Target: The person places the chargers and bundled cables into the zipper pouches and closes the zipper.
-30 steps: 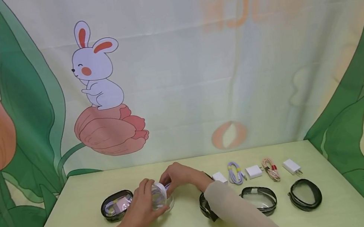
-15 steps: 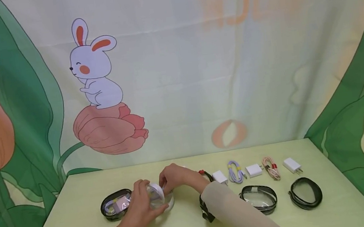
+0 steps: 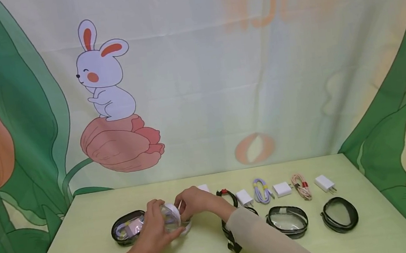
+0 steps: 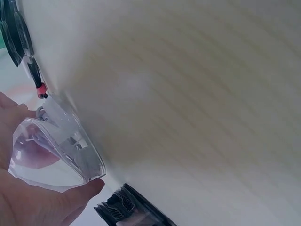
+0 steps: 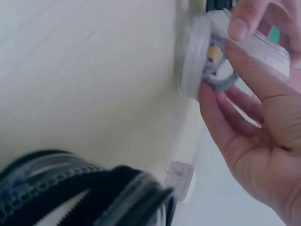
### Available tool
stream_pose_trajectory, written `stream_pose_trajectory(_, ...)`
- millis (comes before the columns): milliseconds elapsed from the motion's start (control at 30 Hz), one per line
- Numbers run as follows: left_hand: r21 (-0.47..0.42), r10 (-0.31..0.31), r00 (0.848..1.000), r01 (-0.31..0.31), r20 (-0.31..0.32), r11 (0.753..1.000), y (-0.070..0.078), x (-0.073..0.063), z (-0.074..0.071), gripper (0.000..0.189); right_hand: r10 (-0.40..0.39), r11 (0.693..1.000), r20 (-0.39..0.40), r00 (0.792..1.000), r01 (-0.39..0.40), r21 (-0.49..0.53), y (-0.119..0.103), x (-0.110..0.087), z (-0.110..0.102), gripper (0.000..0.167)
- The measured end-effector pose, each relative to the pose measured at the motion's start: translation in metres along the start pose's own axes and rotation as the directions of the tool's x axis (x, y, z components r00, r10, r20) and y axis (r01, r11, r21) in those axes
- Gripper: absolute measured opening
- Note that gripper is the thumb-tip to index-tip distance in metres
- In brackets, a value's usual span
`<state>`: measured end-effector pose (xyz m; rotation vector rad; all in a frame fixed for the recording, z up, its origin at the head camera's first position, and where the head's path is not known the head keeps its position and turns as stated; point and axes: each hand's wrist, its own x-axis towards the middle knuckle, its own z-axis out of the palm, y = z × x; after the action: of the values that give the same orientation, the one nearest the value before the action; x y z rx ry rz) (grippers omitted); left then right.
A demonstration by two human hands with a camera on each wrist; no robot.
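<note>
My left hand [image 3: 154, 226] grips a clear zip pouch with a white edge [image 3: 175, 213], tilted with its mouth toward the right. At that mouth is my right hand [image 3: 192, 200], thumb and fingers bent around a coiled cable [image 5: 221, 84] with a yellow tie. In the right wrist view the coil sits right at the pouch's mouth, between thumb and fingers. The left wrist view shows the left thumb along the lower corner of the pouch [image 4: 96, 165]. A black-edged pouch [image 3: 115, 232] holding a cable and a pale block lies just left of the left hand.
White chargers [image 3: 324, 183], a purple cable [image 3: 261, 191], a pink cable [image 3: 301, 186] and a black cable [image 3: 229, 192] line the table's back right. Black-edged clear pouches [image 3: 288, 230] lie in front of them; one is partly behind the right sleeve [image 3: 260, 236]. A printed curtain [image 3: 198, 81] hangs behind.
The right hand has turned slightly and stays at the pouch's mouth, its fingers dipping closer to it. The left hand and pouch have shifted slightly left.
</note>
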<state>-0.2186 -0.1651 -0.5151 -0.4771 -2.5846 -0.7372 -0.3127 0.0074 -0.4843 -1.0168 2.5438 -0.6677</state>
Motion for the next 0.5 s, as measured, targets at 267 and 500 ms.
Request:
stream_pose_trajectory(267,-0.021,-0.037,0.998,0.038,0.048,0.999,-0.002,0.000,-0.003,0.089,-0.097,0.994,-0.004,0.995,0.097,0.055,0.002,-0.004,-0.004,0.033)
stream_pose_trajectory(500,-0.041,-0.035,0.997,0.037,0.065,0.998,-0.003,-0.001,-0.004,0.087,-0.149,0.981,-0.066,0.987,0.139,-0.135,0.000,-0.003,0.009,0.020)
